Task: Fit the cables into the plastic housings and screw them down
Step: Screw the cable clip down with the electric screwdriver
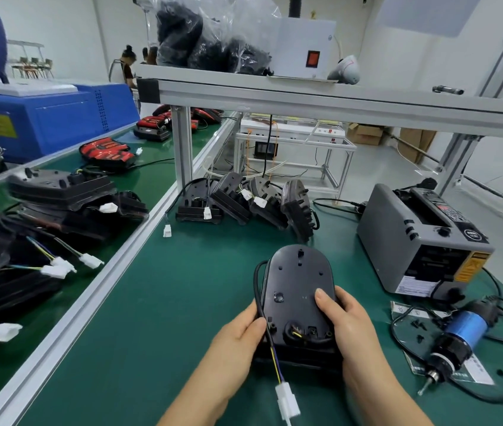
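A black oval plastic housing [297, 281] lies back side up on the green mat, held between both hands. My left hand [237, 336] grips its left edge, thumb pinning the black cable [257, 290] that loops up along that side. The cable's coloured wires end in a white connector [287, 399] hanging near my wrists. My right hand [347, 324] grips the right edge with the thumb lying on the housing's back. A short cable curls inside the recess at the housing's near end. An electric screwdriver [456, 339] with a blue body lies to the right.
Several black housings [244, 201] with white plugs lean in a row behind. A grey tape dispenser [422, 241] stands at right. Loose black screws [419, 325] lie on a clear sheet by the screwdriver. Stacked housings [59, 198] fill the left conveyor beyond an aluminium rail [96, 290].
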Tool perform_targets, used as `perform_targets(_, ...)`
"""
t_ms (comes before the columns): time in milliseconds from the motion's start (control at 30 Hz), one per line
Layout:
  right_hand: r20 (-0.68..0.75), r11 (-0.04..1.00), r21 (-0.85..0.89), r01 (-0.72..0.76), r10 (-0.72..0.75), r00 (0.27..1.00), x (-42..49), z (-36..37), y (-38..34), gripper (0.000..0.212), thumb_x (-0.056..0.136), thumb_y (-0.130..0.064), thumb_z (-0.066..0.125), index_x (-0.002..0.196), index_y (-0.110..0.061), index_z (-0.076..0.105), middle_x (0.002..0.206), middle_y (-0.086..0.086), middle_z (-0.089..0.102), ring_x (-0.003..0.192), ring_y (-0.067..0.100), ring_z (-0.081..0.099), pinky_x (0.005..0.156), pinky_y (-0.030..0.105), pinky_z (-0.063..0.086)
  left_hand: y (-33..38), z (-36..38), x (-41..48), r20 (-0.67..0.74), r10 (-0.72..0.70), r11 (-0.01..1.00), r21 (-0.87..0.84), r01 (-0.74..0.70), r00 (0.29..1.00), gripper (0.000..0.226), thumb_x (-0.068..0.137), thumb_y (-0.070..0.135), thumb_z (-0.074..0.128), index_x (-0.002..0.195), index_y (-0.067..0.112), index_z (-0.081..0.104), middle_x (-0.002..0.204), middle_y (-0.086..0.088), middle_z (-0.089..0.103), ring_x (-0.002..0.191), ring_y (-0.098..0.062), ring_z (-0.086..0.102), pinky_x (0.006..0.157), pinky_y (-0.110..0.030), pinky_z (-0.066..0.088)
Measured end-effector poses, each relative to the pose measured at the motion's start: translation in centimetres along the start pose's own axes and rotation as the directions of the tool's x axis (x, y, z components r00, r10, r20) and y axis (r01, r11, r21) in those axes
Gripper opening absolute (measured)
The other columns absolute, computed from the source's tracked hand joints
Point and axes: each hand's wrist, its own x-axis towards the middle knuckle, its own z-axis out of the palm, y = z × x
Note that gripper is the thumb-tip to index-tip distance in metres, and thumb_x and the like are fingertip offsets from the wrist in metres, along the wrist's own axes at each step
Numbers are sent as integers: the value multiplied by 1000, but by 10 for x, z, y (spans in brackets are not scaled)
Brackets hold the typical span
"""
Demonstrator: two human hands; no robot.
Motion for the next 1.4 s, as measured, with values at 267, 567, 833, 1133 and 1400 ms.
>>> perform_targets(267,10,999,6,49,-49,999,-3,-1,0,57,84,-28,70,135,-16,49,124,6,63,104,24,66,93,46,52,-1,-8,5,101,-180,957,-214,199,978,23,96,8,49,114,6,64,102,-12,73,86,-19,68,82,-30,56)
perform_targets(567,74,998,-58,3,1,997,3,2,-2,47,85,-27,67,130,-18,54,117,1,68,98,20,69,78,35,56,4,-14,4,160,-227,913,-308,267,961,20,91,5,53,109,4,60,92,-10,73,75,-17,69,66,-28,55)
perform_targets(833,61,981,-151,-119,129,990,11,10,-8,37,95,-26,50,132,-26,51,114,-4,65,93,13,66,64,29,49,4,-9,2,57,-313,847,-436,306,948,25,87,5,53,112,5,49,82,-13,68,69,-25,67,68,-42,59)
perform_targets(1133,162,980,-143,-137,159,974,9,10,-4,28,92,-44,53,110,-29,68,112,-12,69,103,8,65,94,37,45,2,-2,1,-123,-337,765,-614,195,933,20,88,5,55,107,7,49,84,-12,68,67,-22,71,60,-37,58)
perform_targets(1400,91,887,-428,175,-150,984,3,1,7,21,97,-18,49,97,-23,69,113,2,65,101,19,61,81,7,45,0,-24,4,-286,-317,701,-713,20,904,15,89,5,55,103,2,50,85,-16,66,72,-28,69,62,-39,59)
